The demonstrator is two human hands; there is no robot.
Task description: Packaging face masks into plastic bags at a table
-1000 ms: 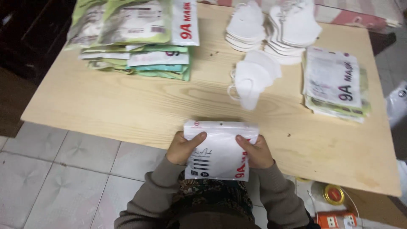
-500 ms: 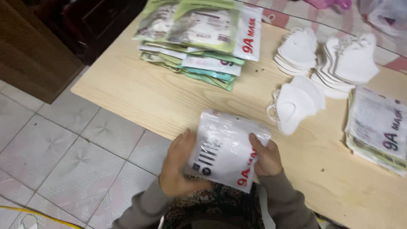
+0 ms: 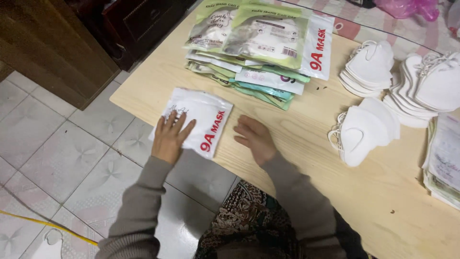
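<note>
Pressing hand: our left hand (image 3: 170,138) lies flat with fingers spread on the white mask packet (image 3: 195,121); the grip is open, nothing clasped.
Free hand: our right hand (image 3: 255,139) rests on the bare surface (image 3: 306,144) just to the right of the packet, fingers loosely curled, grip open and holding nothing.
Packet: we see it lying flat at the near left corner of the surface, its left edge jutting a little past the rim, red lettering along its right side.
Stack: beyond the packet, farther up the surface, sits a pile of green and white packets (image 3: 261,48), near it but apart.
Loose masks: well to the right of the packet lies a white folded mask (image 3: 364,132), with heaps of white masks (image 3: 407,76) behind it.
Far edge: more packets (image 3: 443,165) lie at the right rim, farthest from the packet.
Floor: pale tiles (image 3: 57,158) show left of the packet.
</note>
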